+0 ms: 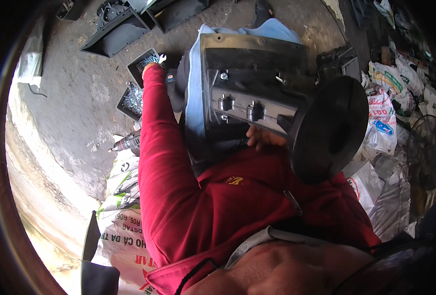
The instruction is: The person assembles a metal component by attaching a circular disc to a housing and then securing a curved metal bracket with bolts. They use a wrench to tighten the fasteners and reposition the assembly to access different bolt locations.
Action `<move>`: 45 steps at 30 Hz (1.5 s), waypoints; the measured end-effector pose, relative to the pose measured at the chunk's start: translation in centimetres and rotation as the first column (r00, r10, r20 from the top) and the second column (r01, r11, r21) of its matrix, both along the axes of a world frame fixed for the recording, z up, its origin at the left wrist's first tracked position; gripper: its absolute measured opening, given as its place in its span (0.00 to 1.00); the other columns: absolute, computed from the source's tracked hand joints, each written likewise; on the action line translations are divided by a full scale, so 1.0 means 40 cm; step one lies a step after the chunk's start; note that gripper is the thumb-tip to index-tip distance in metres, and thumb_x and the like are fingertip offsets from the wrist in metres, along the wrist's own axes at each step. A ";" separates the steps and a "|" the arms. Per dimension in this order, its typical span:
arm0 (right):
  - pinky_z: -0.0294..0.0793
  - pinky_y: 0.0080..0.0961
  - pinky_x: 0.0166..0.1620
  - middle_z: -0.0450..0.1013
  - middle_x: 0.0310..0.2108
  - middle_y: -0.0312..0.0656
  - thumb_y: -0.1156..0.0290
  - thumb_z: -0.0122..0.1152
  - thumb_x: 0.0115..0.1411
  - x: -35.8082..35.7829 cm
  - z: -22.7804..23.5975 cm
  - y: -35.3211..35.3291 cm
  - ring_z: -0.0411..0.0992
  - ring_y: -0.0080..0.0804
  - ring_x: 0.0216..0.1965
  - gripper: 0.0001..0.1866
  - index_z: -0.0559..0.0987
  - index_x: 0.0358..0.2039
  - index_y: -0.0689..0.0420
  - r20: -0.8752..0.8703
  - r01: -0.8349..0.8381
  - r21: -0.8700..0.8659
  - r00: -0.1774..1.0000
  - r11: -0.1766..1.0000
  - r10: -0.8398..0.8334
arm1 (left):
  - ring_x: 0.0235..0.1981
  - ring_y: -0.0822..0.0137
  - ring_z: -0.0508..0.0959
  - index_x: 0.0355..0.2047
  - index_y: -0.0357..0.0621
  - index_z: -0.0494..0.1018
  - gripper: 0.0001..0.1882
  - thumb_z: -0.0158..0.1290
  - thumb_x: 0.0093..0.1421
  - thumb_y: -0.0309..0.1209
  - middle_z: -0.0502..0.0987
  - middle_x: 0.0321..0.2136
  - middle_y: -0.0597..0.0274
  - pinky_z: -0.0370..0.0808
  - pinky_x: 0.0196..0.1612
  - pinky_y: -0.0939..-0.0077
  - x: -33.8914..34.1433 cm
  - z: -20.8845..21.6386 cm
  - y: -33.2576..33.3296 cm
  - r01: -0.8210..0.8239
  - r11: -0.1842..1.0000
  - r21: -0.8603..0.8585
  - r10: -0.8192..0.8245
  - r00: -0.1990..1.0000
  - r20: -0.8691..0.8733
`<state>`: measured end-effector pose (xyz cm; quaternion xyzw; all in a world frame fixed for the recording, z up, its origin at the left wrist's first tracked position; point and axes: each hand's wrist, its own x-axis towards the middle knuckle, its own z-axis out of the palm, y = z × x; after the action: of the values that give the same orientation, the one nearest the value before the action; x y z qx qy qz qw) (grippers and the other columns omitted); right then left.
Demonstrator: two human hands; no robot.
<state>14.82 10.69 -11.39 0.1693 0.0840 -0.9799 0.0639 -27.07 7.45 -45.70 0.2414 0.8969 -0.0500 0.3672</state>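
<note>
At eleven o'clock, my left hand [150, 68] is at the screw bin [133, 73] by a wrench [162, 58], grip hidden. My half-curled right hand [264, 137] shows below the housing [277, 101] at one, hold unclear. Likely fetching fasteners; next needs a sure pinch.

A white sack [112, 231] at the lower left is carrying rows of black capitals and digits [127, 228], with larger red letters [142, 260] below; all of this print is standing upside down. Just above it, a white-and-green sack [122, 172] is showing a small dark mark [125, 167]. Among the sacks at the right, one pale sack [388, 76] is bearing green lettering, while another [381, 140] is displaying red letters and digits [381, 104] over a blue oval emblem [384, 127]. The red sweatshirt [218, 206] is wearing a small yellow emblem [234, 180] on its chest — too small to be yielding any clear letters.
</note>
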 end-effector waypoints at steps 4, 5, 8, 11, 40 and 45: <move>0.70 0.51 0.55 0.64 0.58 0.54 0.47 0.50 0.63 0.035 -0.041 -0.003 0.64 0.53 0.59 0.35 0.63 0.61 0.60 -0.002 -0.078 0.144 0.997 0.987 0.079 | 0.50 0.59 0.79 0.43 0.52 0.80 0.16 0.45 0.64 0.39 0.80 0.46 0.57 0.76 0.49 0.62 -0.017 -0.038 -0.057 0.056 0.994 0.099 -0.042 0.990 -0.136; 0.70 0.51 0.54 0.65 0.57 0.54 0.47 0.50 0.63 0.030 -0.037 0.002 0.65 0.53 0.59 0.34 0.64 0.60 0.60 0.072 -0.109 0.094 0.992 0.990 0.103 | 0.50 0.59 0.78 0.43 0.52 0.80 0.16 0.48 0.62 0.42 0.79 0.47 0.58 0.76 0.50 0.62 -0.029 -0.067 -0.054 0.006 1.000 0.024 -0.003 0.992 -0.124; 0.71 0.51 0.53 0.69 0.53 0.53 0.48 0.48 0.64 -0.052 0.021 0.051 0.68 0.53 0.56 0.29 0.68 0.56 0.58 0.114 -0.204 -0.033 0.972 0.978 0.206 | 0.52 0.57 0.77 0.46 0.52 0.79 0.17 0.51 0.60 0.42 0.78 0.49 0.59 0.75 0.52 0.60 -0.100 -0.169 -0.098 -0.128 0.985 -0.112 0.134 0.990 0.052; 0.71 0.51 0.53 0.69 0.52 0.53 0.49 0.47 0.65 0.007 -0.012 -0.002 0.69 0.54 0.55 0.28 0.68 0.56 0.58 0.148 -0.067 -0.067 0.986 0.996 0.076 | 0.52 0.57 0.76 0.46 0.50 0.79 0.17 0.51 0.59 0.38 0.78 0.49 0.56 0.74 0.53 0.61 -0.028 -0.011 -0.020 -0.028 0.999 -0.041 0.030 0.998 0.054; 0.77 0.21 0.43 0.78 0.40 0.40 0.82 0.64 0.56 -0.021 0.220 -0.128 0.76 0.22 0.39 0.12 0.79 0.43 0.60 -0.279 0.378 0.841 0.916 0.386 -0.289 | 0.22 0.74 0.73 0.30 0.40 0.71 0.12 0.62 0.50 0.16 0.75 0.23 0.60 0.72 0.25 0.83 0.439 1.089 -0.308 -0.653 0.140 0.744 -0.601 0.541 0.588; 0.76 0.15 0.35 0.75 0.33 0.34 0.78 0.65 0.56 0.004 0.255 -0.162 0.74 0.18 0.32 0.11 0.82 0.42 0.58 -0.249 0.355 0.900 0.895 0.252 -0.370 | 0.14 0.78 0.66 0.33 0.42 0.69 0.11 0.59 0.54 0.19 0.75 0.24 0.61 0.61 0.16 0.84 0.638 1.085 -0.327 -0.780 0.254 0.571 -0.463 0.421 0.780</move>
<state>14.97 4.23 -1.18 0.1960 0.5829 -0.7411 -0.2695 -1.53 -5.64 -2.31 0.2693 0.4052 0.6795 0.5493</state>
